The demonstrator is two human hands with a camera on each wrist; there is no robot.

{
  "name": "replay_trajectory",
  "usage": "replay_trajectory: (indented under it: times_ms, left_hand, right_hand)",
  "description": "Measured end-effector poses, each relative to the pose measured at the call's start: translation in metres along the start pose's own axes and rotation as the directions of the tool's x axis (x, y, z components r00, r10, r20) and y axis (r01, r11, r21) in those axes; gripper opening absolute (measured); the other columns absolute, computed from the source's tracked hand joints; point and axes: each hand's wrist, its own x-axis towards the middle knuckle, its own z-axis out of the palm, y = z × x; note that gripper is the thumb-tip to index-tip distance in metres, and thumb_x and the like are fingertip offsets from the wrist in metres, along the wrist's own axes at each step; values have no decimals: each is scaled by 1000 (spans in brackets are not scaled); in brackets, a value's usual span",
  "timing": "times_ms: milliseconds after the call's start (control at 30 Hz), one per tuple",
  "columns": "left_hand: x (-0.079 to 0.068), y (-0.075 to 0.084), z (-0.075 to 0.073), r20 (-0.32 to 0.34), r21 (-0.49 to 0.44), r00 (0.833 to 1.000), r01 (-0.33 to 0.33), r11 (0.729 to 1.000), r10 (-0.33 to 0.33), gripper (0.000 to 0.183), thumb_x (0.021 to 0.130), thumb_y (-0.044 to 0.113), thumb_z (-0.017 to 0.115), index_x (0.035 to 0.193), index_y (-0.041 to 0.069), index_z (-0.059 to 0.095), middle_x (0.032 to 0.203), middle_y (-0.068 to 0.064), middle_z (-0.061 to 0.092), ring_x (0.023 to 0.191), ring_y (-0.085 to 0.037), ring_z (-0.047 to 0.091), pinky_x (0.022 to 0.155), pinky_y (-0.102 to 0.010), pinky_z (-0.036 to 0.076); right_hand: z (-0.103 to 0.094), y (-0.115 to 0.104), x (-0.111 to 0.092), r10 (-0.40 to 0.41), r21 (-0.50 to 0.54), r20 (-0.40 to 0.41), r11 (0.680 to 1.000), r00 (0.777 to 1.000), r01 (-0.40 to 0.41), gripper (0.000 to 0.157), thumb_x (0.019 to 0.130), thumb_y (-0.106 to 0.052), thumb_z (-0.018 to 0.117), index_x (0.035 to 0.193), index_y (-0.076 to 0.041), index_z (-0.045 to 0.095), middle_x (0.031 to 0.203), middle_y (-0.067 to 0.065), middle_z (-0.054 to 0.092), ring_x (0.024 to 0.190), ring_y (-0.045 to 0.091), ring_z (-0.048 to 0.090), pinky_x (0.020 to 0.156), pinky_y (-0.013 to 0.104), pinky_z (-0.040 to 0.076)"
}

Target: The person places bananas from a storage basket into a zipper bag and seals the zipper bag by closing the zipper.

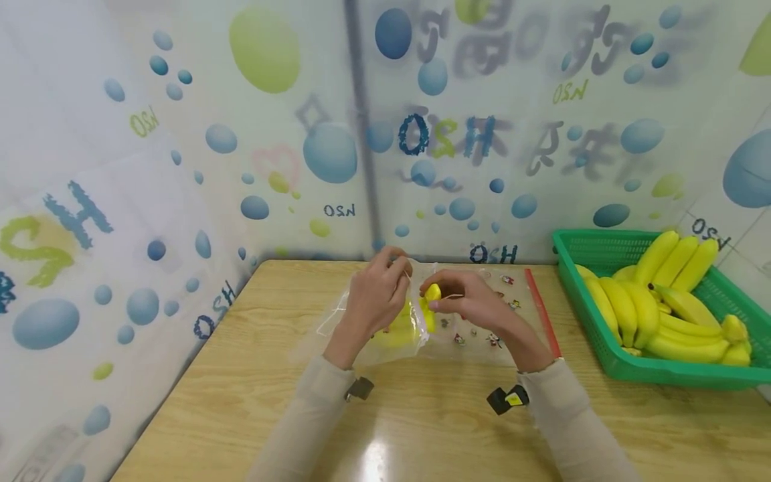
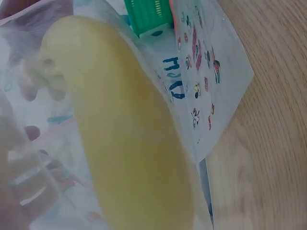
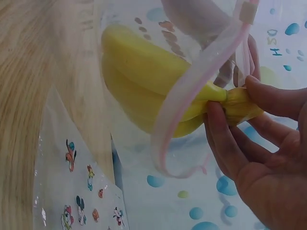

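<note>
A small bunch of yellow bananas (image 3: 139, 62) lies mostly inside a clear plastic zip bag (image 3: 165, 139) with a pale pink strip at its mouth. My right hand (image 1: 472, 301) pinches the bunch by its stem end at the opening, thumb on one side and fingers on the other. On the opposite side, my left hand (image 1: 379, 291) grips the bag's upper edge and holds the mouth apart. Through the film in the left wrist view, one large banana (image 2: 120, 120) fills the middle. The left fingertips are partly hidden behind plastic.
Flat on the wooden table (image 1: 241, 415) under my right hand is another clear bag (image 1: 482, 341) with cartoon prints and a red strip. At the right stands a green basket (image 1: 620, 365) holding several banana bunches (image 1: 674, 321). A patterned curtain (image 1: 337, 221) hangs behind the table.
</note>
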Motion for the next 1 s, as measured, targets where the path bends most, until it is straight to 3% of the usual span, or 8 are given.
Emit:
replay_trajectory:
  times_ms: [200, 467, 833, 1000]
  left_hand:
    - [0, 0, 0, -48, -9, 999, 1, 1000, -1, 28, 100, 15, 41, 92, 16, 68, 116, -4, 67, 77, -17, 65, 45, -27, 39]
    - [2, 1, 1, -52, -7, 999, 9, 1000, -10, 28, 100, 16, 39, 92, 16, 66, 116, -3, 66, 78, -18, 66, 47, -28, 41]
    - [0, 3, 2, -55, -29, 998, 15, 999, -16, 27, 100, 16, 39, 92, 17, 65, 116, -3, 66, 81, -19, 64, 49, -29, 42]
    - [0, 3, 2, -41, -25, 999, 23, 999, -24, 27, 100, 16, 39, 91, 16, 65, 117, -3, 66, 82, -20, 66, 49, -30, 43]
  right_hand:
    - [7, 0, 4, -1, 63, 9, 998, 1000, 0, 27, 99, -8, 63, 125, -2, 67, 119, 18, 69, 99, 25, 68, 87, 33, 59]
    - [17, 5, 11, 4, 129, 30, 992, 1000, -8, 29, 99, -5, 62, 127, 3, 65, 118, 21, 67, 97, 22, 67, 86, 36, 59]
    - [36, 15, 16, 30, 142, 64, 989, 997, -38, 28, 99, -4, 60, 125, 2, 66, 118, 24, 70, 96, 17, 69, 84, 33, 57]
    - [37, 17, 16, 23, 127, 28, 992, 999, -26, 29, 98, -3, 60, 125, 1, 67, 118, 21, 70, 99, 20, 68, 87, 34, 57]
